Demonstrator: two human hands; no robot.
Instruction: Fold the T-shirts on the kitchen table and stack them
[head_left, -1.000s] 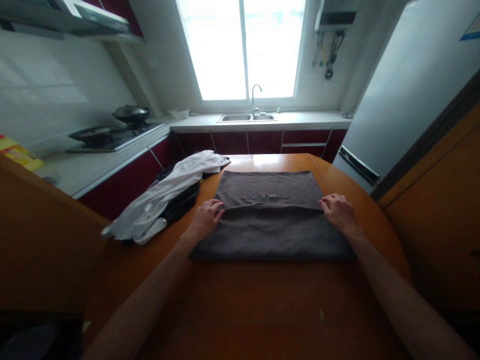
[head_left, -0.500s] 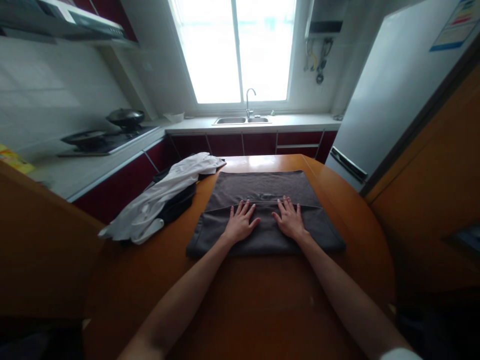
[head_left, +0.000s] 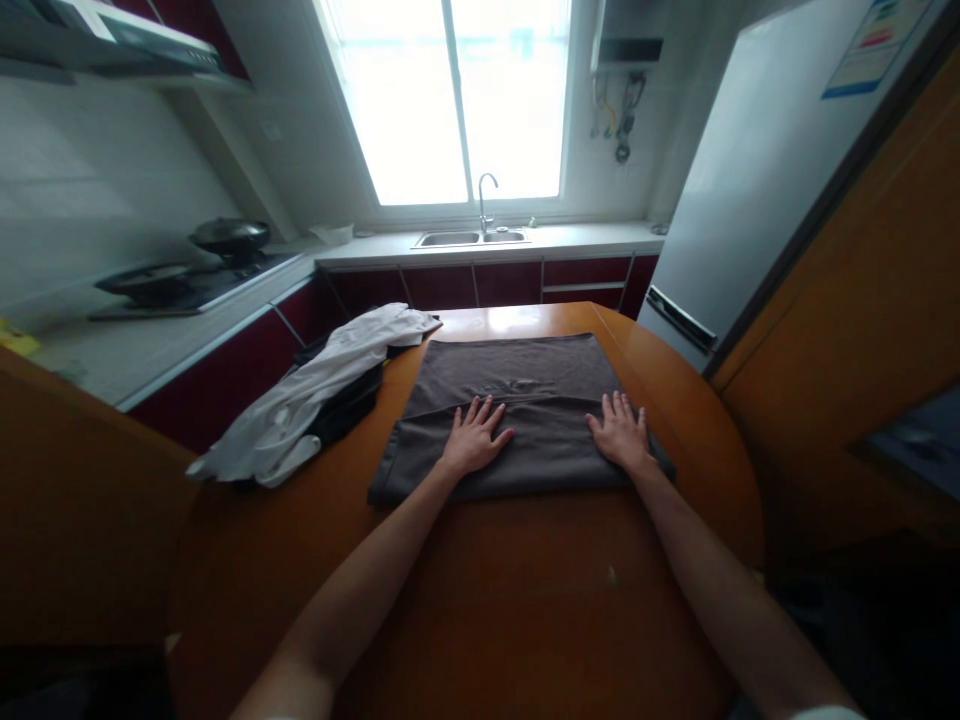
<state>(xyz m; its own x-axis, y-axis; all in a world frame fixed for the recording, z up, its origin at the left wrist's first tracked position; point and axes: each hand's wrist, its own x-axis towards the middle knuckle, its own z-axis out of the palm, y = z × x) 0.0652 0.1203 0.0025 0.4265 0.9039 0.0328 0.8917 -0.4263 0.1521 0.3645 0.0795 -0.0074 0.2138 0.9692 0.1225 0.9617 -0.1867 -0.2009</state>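
Observation:
A dark grey piece of clothing [head_left: 517,365], which may be a shirt, lies folded on the round wooden table [head_left: 540,590]. Its near part is folded over toward the middle, with a crease running across it and a darker print just beyond. My left hand [head_left: 474,440] rests flat on the folded part, left of centre, fingers spread. Near the right edge of the cloth, my right hand [head_left: 621,432] also lies flat with its fingers apart. Neither hand grips anything.
White and black clothes [head_left: 315,395] lie heaped on the table's left side. Behind it stand a counter with a sink [head_left: 450,239] and a tap. A stove [head_left: 202,290] with pans is at the left, a fridge [head_left: 739,170] at the right.
My right hand has slid to the right over the cloth, away from my left hand. My left hand stays about where it was on the cloth. The view has shifted slightly.

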